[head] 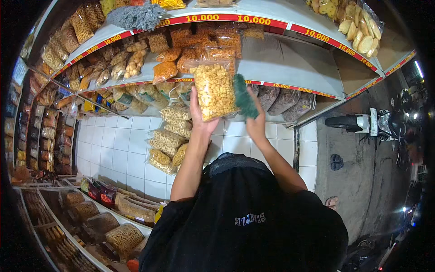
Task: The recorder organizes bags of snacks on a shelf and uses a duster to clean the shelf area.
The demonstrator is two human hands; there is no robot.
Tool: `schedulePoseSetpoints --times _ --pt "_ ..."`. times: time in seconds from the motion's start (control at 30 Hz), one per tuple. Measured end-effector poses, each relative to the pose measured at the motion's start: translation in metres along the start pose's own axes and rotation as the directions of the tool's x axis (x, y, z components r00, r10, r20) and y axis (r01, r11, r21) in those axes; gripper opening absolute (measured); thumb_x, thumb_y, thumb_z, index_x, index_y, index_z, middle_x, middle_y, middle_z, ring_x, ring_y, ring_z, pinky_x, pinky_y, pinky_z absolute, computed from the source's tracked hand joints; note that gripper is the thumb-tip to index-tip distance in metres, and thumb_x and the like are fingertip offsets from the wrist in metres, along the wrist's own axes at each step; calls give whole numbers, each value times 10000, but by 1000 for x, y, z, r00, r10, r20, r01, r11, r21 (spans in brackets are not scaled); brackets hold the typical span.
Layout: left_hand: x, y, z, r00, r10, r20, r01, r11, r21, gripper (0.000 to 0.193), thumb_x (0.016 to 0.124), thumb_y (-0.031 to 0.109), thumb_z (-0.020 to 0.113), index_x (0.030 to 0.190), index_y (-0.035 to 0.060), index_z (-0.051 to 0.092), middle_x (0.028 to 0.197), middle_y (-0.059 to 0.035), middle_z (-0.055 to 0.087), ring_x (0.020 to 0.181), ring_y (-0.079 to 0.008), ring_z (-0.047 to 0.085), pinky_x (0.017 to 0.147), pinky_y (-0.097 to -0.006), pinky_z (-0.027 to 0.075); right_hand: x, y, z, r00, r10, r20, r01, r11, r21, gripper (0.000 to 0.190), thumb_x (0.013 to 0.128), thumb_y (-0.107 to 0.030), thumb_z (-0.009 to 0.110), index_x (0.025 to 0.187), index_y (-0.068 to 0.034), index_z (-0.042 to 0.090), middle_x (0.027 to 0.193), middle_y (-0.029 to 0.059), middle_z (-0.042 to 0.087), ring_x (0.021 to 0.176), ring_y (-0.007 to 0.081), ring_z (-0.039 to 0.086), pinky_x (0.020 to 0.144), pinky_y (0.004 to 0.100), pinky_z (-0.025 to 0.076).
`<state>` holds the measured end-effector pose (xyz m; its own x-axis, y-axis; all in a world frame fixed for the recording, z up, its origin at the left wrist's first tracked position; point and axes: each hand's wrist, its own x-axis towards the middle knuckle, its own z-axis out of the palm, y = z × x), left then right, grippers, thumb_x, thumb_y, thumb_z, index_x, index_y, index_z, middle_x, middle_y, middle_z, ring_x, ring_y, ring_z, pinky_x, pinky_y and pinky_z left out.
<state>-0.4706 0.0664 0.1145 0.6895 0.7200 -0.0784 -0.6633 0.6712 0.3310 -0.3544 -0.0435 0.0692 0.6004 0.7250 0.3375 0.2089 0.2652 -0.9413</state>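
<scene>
A clear plastic bag of yellow snacks point(216, 91) is held upright in my left hand point(204, 117), with the thumb along its left side and the palm beneath. My right hand point(256, 114) grips a dark green cloth point(245, 98), which lies against or very close to the bag's right edge. Behind the bag, several packs of orange snacks point(190, 57) sit on the middle shelf point(289, 64). A grey fluffy duster or cloth point(136, 16) rests on the shelf above.
Bagged snacks point(170, 142) are stacked on the white tile floor point(125, 142) left of my forearm. Large bags point(289, 102) line the lowest shelf. Snack containers point(124, 236) stand lower left. On the right, a motorcycle point(367, 124) and sandals point(336, 162) are on the pavement.
</scene>
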Motion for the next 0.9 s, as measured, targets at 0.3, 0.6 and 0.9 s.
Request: schedulePoseSetpoints --times 0.3,0.6,0.9 --pt "-2 -15 9 829 323 457 -461 -67 885 608 899 213 476 1430 40 236 1467 -205 212 1380 -321 160 1116 -384 134 6 -27 21 965 257 47 -254 880 401 395 920 -141 541 1278 -20 428 1213 80 528 1128 180 499 971 335 393" --pt "19 6 -20 1000 27 5 -25 812 583 572 920 414 460 1361 62 365 1304 -164 476 1159 -293 494 962 -441 417 17 -35 -11 877 365 313 -451 398 799 441 944 -320 480 1282 -39 438 1221 93 531 1122 220 517 941 400 428" --pt "13 -12 -10 977 -171 129 139 964 226 530 946 451 409 1323 78 415 1282 -138 501 1132 -286 527 930 -433 461 38 -72 2 983 -171 -71 163 981 -108 508 857 -129 543 1348 -107 417 1354 103 441 1279 258 367 1043 396 311"
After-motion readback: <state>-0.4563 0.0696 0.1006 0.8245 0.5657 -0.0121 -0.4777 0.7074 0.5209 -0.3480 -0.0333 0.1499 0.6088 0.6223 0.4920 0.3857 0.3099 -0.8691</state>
